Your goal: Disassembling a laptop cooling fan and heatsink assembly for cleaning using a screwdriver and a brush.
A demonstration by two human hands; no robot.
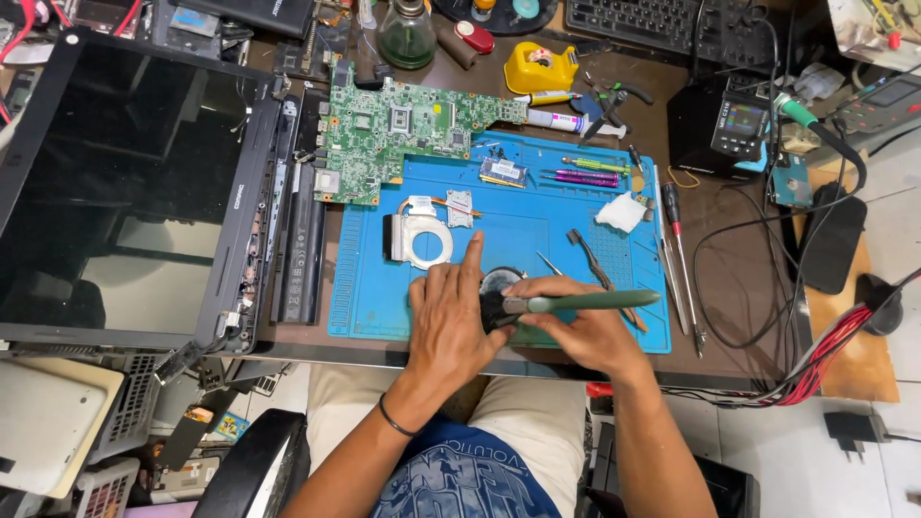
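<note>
Head view shows a black fan [499,288] on the blue mat's [365,288] near edge, pinned under the left hand [449,321], forefinger stretched out. Right hand [576,331] fingers pinch a green-handled brush [585,301] touching it; the circuit board [403,134] lies at the mat's far corner.

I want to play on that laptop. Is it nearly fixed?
Not nearly. Done: the green circuit board and metal heatsink lie out on the blue mat. In hand: the left hand steadies the black fan; the right hand works a green-handled brush. Left: everything remains unassembled.
</note>
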